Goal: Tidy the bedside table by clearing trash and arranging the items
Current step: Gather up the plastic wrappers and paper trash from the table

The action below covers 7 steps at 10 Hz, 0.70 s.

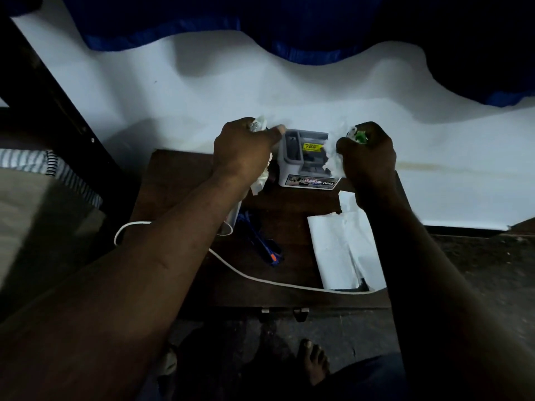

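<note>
A dark wooden bedside table [289,218] stands against the white wall. At its back sits a grey plastic organiser box [307,160] with a yellow price sticker and a label on the front. My left hand [243,151] is closed around crumpled white paper [258,123], just left of the box. On the box's right, my right hand [367,160] grips a wad of crumpled white paper with a green wrapper [360,136] in it. More white tissue [262,180] hangs below my left wrist.
A white cable [246,274] runs across the table's front. Blue pens [262,244] lie near the middle, next to a white cup [230,224] partly hidden by my left forearm. White paper sheets [341,250] lie at the right. A bed [37,198] is on the left, a blue curtain [260,30] above.
</note>
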{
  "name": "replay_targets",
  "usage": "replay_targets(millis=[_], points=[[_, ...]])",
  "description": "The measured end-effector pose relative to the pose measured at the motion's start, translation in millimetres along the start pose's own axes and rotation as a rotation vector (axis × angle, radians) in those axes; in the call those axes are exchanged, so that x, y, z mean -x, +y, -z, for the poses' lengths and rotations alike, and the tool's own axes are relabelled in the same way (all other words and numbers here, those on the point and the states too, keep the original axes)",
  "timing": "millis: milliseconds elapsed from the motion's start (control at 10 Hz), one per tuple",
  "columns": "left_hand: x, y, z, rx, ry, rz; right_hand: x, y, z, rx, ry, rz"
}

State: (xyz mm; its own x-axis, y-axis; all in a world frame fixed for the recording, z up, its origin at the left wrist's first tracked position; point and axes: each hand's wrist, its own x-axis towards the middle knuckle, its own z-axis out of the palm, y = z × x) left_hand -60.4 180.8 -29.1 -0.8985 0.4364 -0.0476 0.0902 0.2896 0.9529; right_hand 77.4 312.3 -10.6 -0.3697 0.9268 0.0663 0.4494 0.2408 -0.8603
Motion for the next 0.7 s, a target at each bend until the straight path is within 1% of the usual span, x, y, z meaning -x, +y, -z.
replay_targets(millis=[100, 200, 300, 400, 500, 600, 700], points=[[3.6, 8.3, 3.8, 0.150, 0.001, 0.089, 15.1, -1.5, -6.1, -0.134, -0.120, -0.024], [6.5, 19.4, 16.7, 0.282, 0.063, 0.186, 33.1, -5.3, -13.6, -0.226, -0.205, -0.102], [8.6, 25.4, 30.2, 0.501, 0.056, 0.277, 51.6, -10.9, -24.0, -0.297, -0.286, -0.177], [21.5, 25.7, 34.8, 0.744, 0.014, 0.305, 73.3, -21.5, -36.0, -0.390, -0.331, -0.206], [40.3, 23.8, 30.8, 0.803, -0.050, 0.366, 89.3, -26.5, -42.2, -0.550, -0.350, -0.375], [57.5, 22.8, 28.9, 0.818, -0.020, 0.389, 106.6, -30.9, -47.8, -0.645, -0.376, -0.468], [70.8, 17.1, 35.7, 0.720, -0.068, 0.362, 125.1, -40.0, -46.3, -0.736, -0.340, -0.544]])
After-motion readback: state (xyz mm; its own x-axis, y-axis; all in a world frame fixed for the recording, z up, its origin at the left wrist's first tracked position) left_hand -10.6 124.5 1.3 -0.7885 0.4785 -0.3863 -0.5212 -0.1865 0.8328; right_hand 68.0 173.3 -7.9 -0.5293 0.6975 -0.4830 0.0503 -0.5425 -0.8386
